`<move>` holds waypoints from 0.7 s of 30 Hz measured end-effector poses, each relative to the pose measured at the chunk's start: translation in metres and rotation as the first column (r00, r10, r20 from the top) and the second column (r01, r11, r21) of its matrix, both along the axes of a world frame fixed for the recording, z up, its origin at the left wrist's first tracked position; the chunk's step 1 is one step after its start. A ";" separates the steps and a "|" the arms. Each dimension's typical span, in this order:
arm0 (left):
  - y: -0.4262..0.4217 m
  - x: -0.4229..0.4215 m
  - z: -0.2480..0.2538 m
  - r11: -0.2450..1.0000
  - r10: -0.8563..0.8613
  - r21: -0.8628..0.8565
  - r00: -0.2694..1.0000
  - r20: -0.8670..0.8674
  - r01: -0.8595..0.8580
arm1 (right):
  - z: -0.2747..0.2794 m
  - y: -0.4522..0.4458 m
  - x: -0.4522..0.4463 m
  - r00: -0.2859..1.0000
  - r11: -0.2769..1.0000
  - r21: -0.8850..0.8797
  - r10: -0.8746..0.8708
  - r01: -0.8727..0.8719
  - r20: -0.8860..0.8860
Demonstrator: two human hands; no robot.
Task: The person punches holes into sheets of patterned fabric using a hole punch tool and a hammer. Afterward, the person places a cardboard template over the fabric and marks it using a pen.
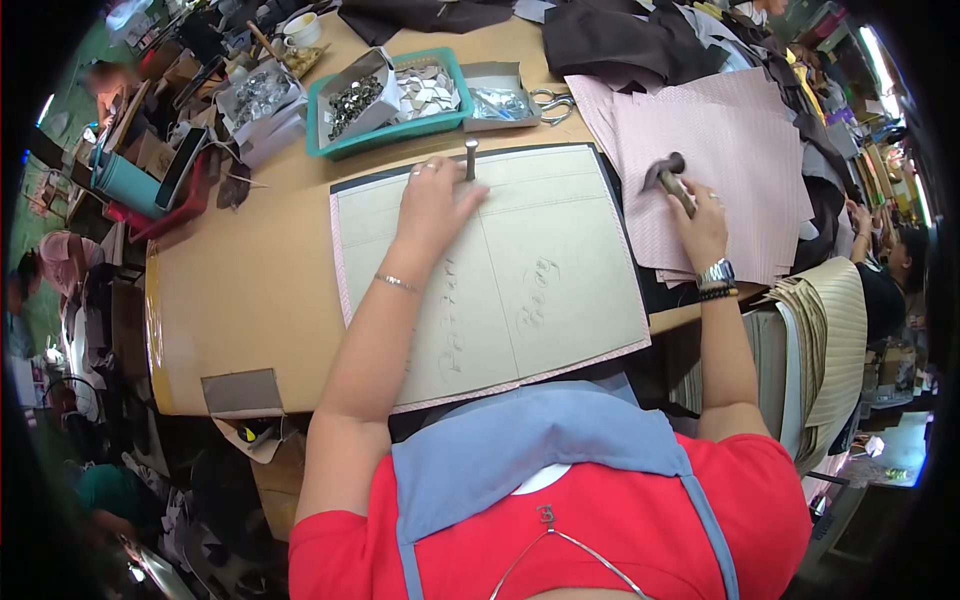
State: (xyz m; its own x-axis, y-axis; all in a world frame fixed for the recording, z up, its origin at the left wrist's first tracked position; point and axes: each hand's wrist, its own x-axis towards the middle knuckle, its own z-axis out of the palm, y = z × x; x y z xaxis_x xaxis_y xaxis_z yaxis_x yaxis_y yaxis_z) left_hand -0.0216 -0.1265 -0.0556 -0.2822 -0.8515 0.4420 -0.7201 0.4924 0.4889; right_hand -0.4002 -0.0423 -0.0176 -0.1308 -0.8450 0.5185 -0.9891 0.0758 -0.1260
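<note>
My left hand [432,208] is near the top edge of a pale card pattern sheet [565,230] with handwriting on it. Thumb and forefinger close around the lower part of an upright metal punch [470,158]. Pink patterned material shows along the pattern's lower and side edges, and something dark lies under its upper edge. To the right, my right hand [704,228] grips a hammer [676,188] by its handle. The hammer's dark head is raised over a stack of pink textured sheets [745,130], apart from the punch.
Behind the pattern, a green tray [330,150] holds boxes of small metal fittings and pale pieces. Beside it are a box of clear bags [500,104] and scissors [553,104]. Dark material [625,45] is piled at the back right. Other people sit at both sides.
</note>
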 end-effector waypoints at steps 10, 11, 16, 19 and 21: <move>0.003 0.003 -0.006 1.000 0.015 -0.001 0.995 -0.100 -0.015 | -0.010 -0.085 0.201 0.542 0.721 -0.048 0.561 -0.691 0.625; 0.003 0.003 -0.007 1.000 0.017 -0.001 0.994 -0.107 -0.018 | -0.016 -0.095 0.208 0.459 0.681 0.031 0.459 -0.731 0.761; 0.005 0.003 -0.001 0.998 0.026 0.051 0.993 -0.111 -0.020 | -0.015 -0.106 0.217 0.363 0.650 -0.377 0.715 -0.660 0.597; 0.007 0.002 0.000 0.998 0.037 0.053 0.987 -0.159 -0.029 | 0.058 -0.128 0.226 0.078 0.581 -0.650 0.772 -0.489 0.631; 0.009 0.002 0.001 0.997 0.051 0.059 0.986 -0.161 -0.042 | 0.075 -0.158 0.229 0.165 0.660 -0.519 0.690 -0.544 0.704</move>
